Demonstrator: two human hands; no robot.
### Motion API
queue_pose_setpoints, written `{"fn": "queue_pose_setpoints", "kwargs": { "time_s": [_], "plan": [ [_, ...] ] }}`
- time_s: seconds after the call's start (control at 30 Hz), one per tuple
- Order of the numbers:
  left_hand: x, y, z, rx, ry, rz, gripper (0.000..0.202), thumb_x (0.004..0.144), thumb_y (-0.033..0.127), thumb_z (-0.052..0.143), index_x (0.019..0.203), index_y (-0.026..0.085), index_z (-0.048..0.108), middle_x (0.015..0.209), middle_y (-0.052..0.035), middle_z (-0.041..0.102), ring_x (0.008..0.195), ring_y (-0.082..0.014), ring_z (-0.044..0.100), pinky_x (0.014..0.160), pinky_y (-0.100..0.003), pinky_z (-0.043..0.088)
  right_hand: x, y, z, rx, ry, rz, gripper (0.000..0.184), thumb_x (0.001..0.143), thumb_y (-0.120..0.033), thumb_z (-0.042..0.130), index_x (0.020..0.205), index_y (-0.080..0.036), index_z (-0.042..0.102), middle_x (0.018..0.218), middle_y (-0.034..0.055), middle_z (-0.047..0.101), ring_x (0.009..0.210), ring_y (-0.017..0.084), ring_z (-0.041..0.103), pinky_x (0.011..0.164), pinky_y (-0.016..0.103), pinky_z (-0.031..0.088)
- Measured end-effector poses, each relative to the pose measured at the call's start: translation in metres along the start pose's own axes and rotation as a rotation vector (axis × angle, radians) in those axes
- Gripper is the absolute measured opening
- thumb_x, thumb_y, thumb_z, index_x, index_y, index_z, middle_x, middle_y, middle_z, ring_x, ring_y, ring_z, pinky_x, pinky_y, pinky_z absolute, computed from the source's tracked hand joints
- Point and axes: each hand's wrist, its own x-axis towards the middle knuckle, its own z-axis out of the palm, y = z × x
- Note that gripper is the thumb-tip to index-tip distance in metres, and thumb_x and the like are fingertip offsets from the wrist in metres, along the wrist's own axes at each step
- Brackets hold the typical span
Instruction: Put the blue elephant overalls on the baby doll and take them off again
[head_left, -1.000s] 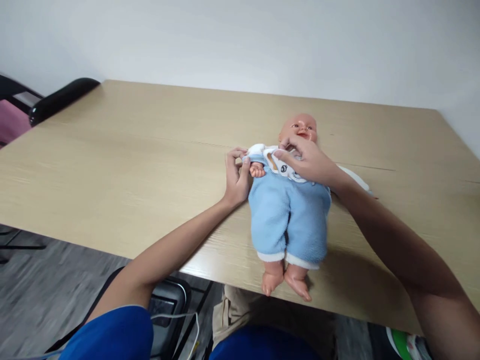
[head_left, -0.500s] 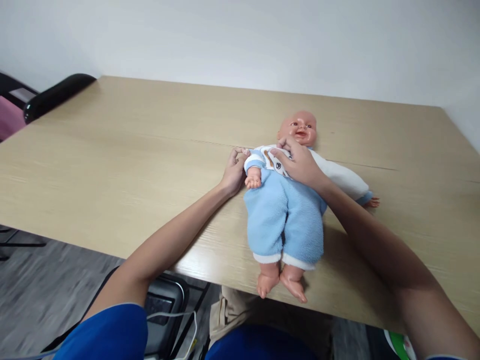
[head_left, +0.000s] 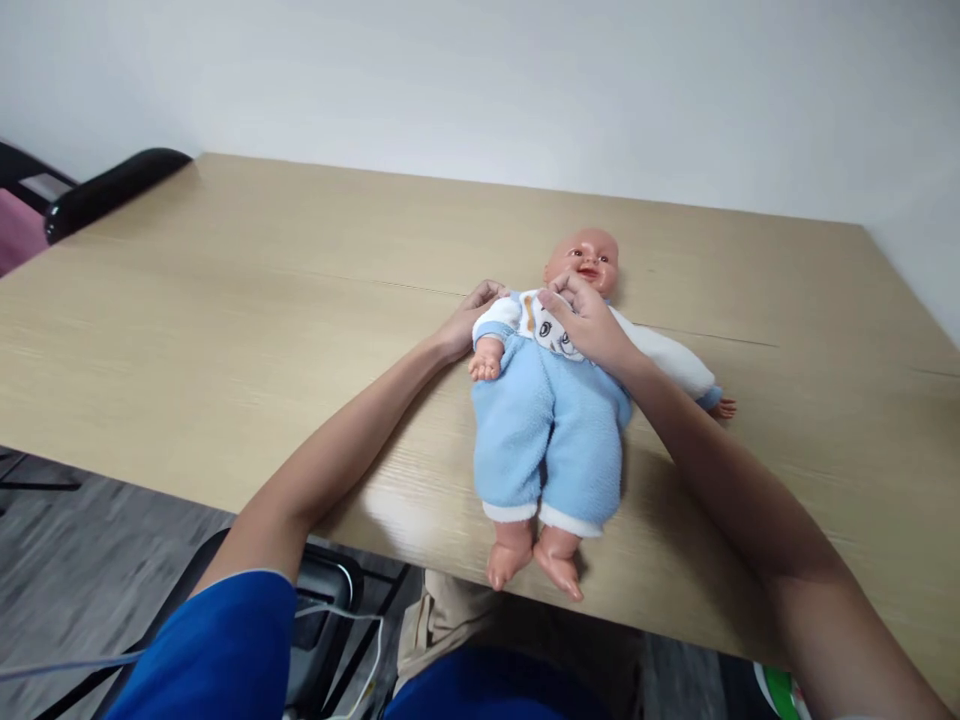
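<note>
A baby doll (head_left: 589, 262) lies on its back, with its bald head toward the wall and its bare feet near the table's front edge. It wears a fleecy outfit (head_left: 517, 430) with light blue legs, white sleeves and a stitched animal face on the chest. My left hand (head_left: 471, 320) is closed at the shoulder of the sleeve on the left, its fingertips partly hidden by the cloth. Just under the doll's chin, my right hand (head_left: 589, 318) pinches the outfit's upper chest near the collar. The doll's other arm stretches out to the right beneath my forearm.
The wood-patterned table (head_left: 262, 260) has a thin seam across it and meets a white wall (head_left: 480, 90). A black chair back (head_left: 116, 190) stands at the left end. Below the front edge are a dark case (head_left: 326, 590) and a pale cable (head_left: 379, 640).
The view has shifted slightly, so the doll appears a little further left. My left hand sits higher along the doll's shoulder. My right hand stays at the collar.
</note>
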Motion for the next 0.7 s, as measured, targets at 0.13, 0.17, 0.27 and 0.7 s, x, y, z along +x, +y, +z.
{"fn": "queue_pose_setpoints", "kwargs": {
  "time_s": [0.13, 0.17, 0.27, 0.7],
  "plan": [
    [0.008, 0.005, -0.009, 0.122, -0.105, 0.075, 0.052, 0.089, 0.058, 0.111, 0.097, 0.023, 0.072, 0.095, 0.0011, 0.068, 0.084, -0.0139, 0.061, 0.077, -0.026, 0.054, 0.002, 0.004, -0.001, 0.07, -0.008, 0.02, 0.075, 0.093, -0.1, 0.089, 0.102, -0.032, 0.057, 0.094, 0.0001, 0.065, 0.086, 0.022, 0.06, 0.073, 0.035, 0.053],
    [0.013, 0.006, -0.008, 0.146, -0.122, 0.068, 0.052, 0.087, 0.056, 0.111, 0.096, 0.023, 0.073, 0.093, 0.0015, 0.068, 0.082, -0.0136, 0.061, 0.076, -0.026, 0.053, 0.002, 0.005, -0.001, 0.076, -0.007, 0.016, 0.075, 0.093, -0.099, 0.089, 0.102, -0.032, 0.057, 0.093, -0.0002, 0.064, 0.086, 0.021, 0.059, 0.073, 0.035, 0.054],
    [0.033, 0.009, 0.001, 0.178, -0.204, 0.023, 0.043, 0.085, 0.048, 0.109, 0.093, 0.022, 0.076, 0.094, 0.0006, 0.072, 0.084, -0.0151, 0.065, 0.08, -0.028, 0.058, 0.004, 0.008, -0.001, 0.089, -0.001, 0.014, 0.078, 0.091, -0.102, 0.088, 0.099, -0.032, 0.054, 0.093, -0.0009, 0.062, 0.088, 0.021, 0.06, 0.078, 0.036, 0.057],
    [0.072, 0.02, 0.019, 0.532, -0.441, 0.151, 0.015, 0.078, 0.024, 0.096, 0.073, 0.026, 0.082, 0.086, -0.0038, 0.085, 0.086, -0.0266, 0.08, 0.094, -0.038, 0.069, 0.007, 0.008, -0.012, 0.059, 0.074, 0.118, 0.088, 0.081, -0.115, 0.077, 0.101, -0.035, 0.049, 0.1, 0.0033, 0.064, 0.1, 0.029, 0.067, 0.089, 0.045, 0.066]
  ]
}}
